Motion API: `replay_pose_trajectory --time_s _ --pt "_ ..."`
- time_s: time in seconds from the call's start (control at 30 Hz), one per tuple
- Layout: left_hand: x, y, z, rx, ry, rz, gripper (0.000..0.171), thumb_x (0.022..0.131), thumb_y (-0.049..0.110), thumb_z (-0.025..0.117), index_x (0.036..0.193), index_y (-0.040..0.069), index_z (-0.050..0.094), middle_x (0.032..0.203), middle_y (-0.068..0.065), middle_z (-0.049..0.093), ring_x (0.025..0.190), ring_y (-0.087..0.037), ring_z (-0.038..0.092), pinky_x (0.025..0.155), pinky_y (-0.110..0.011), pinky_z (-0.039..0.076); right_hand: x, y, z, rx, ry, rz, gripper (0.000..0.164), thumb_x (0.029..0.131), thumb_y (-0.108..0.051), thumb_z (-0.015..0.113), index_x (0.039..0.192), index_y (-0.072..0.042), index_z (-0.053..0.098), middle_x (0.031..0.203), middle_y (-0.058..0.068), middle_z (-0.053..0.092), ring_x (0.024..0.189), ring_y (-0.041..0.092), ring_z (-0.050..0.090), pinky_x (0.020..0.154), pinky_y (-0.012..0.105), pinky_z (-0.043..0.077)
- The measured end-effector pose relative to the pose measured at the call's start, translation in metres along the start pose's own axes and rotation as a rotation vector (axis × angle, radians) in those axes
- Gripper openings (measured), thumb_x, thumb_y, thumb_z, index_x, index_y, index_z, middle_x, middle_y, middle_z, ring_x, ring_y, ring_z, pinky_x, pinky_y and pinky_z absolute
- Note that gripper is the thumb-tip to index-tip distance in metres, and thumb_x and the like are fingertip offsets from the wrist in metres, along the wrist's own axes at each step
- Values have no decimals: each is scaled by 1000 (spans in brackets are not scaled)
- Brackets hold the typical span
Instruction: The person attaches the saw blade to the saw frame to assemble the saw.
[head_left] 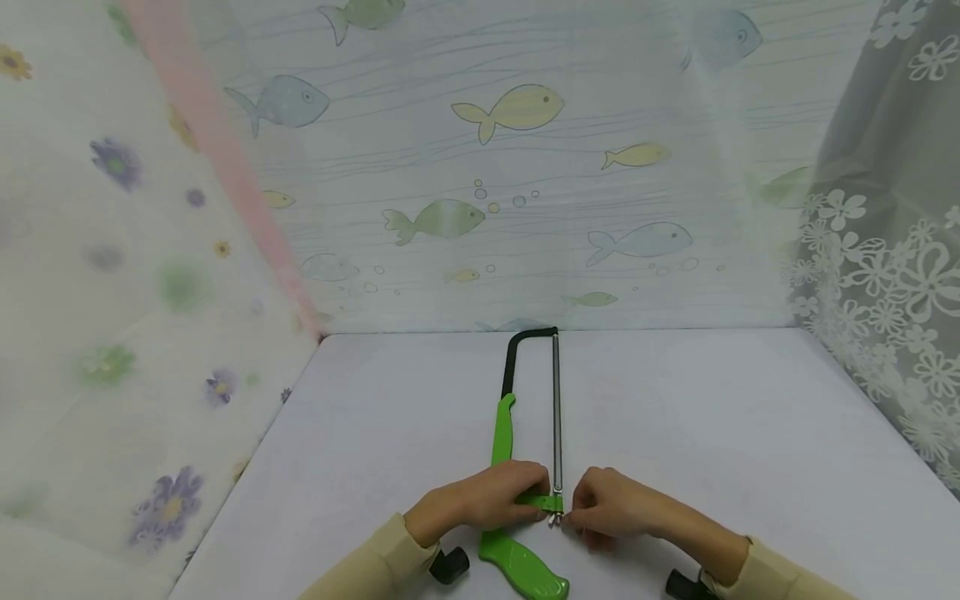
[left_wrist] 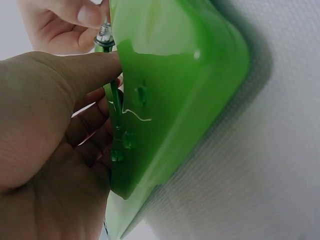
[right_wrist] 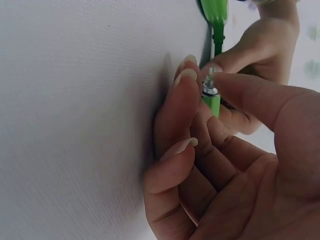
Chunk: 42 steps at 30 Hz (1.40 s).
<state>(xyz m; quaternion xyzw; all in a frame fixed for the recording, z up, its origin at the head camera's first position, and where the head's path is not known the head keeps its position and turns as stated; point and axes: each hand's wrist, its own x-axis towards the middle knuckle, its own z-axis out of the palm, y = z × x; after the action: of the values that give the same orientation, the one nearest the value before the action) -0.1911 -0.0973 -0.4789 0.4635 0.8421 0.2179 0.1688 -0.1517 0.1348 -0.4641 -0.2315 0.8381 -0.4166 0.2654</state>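
A hacksaw point(head_left: 503, 429) with a green handle and black front bow lies on the white table, its far end away from me. The straight blade point(head_left: 557, 408) runs along its right side. My left hand point(head_left: 501, 496) grips the green frame at the near blade mount, thumb on the crosspiece. A silver wing nut point(right_wrist: 209, 82) on a threaded screw sticks out of that mount toward me. My right hand point(head_left: 618, 504) pinches at the wing nut with thumb and forefinger, the other fingers curled close over the table. In the left wrist view the green handle point(left_wrist: 185, 85) fills the middle.
The white table point(head_left: 712, 417) stretches out to both sides of the saw. A fish-print curtain point(head_left: 525, 167) hangs behind it, with a flowered cloth point(head_left: 150, 333) on the left and a lace-flowered curtain point(head_left: 885, 250) on the right.
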Motion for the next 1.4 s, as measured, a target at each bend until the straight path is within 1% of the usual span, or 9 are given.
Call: replay_pose_trajectory --time_s 0.23,0.3,0.37,0.43,0.6,0.7,0.83,1.13,1.4 --pt "0 0 0 7 5 1 10 100 19 69 103 18 59 93 15 56 83 1 49 76 -14 44 0 0 0 39 -7 -51 22 92 -10 71 72 -4 68 60 3 64 49 11 53 46 23 41" --pt "0 0 -1 6 3 -4 10 100 19 69 104 18 59 94 15 56 84 2 49 76 -14 44 1 0 1 53 -12 -52 20 91 -9 72 73 -4 69 61 3 64 50 11 54 46 22 41" --pt "0 0 0 4 1 -7 10 100 20 69 104 18 59 94 15 56 84 2 49 77 -14 44 1 0 2 64 -16 -45 19 91 -12 74 73 -5 70 61 2 64 50 10 53 47 22 41" --pt "0 0 0 1 -1 -10 10 100 20 68 104 18 59 94 15 56 84 1 49 77 -15 44 2 -1 3 76 -16 -32 23 91 -17 76 72 -6 71 60 2 64 50 10 53 47 23 42" --pt "-1 -1 0 -2 2 -7 9 100 19 68 104 18 60 94 14 56 84 1 49 77 -15 44 3 -3 5 80 -4 -8 36 91 -32 77 67 -5 71 56 2 63 48 10 52 45 24 40" --pt "-1 -1 0 0 4 -3 9 100 17 68 104 17 60 94 14 57 85 1 50 77 -14 44 5 -4 6 68 5 0 42 92 -35 76 64 -5 70 54 2 63 46 10 51 44 24 38" --pt "-1 0 0 3 5 -1 8 101 16 67 106 17 61 97 13 59 86 2 51 79 -14 45 7 -5 8 52 13 5 45 94 -37 73 63 -5 69 52 3 63 44 9 51 42 24 37" --pt "-1 2 0 8 7 1 9 100 16 68 106 16 61 97 13 60 87 2 51 79 -14 45 8 -7 10 53 16 9 41 94 -31 72 63 -5 69 53 4 64 42 7 52 42 22 37" --pt "-1 2 0 -1 10 10 9 100 16 68 105 16 61 95 13 59 85 2 51 77 -14 45 6 -7 7 48 19 28 35 93 -26 73 65 -5 70 55 5 66 43 9 54 42 23 40"
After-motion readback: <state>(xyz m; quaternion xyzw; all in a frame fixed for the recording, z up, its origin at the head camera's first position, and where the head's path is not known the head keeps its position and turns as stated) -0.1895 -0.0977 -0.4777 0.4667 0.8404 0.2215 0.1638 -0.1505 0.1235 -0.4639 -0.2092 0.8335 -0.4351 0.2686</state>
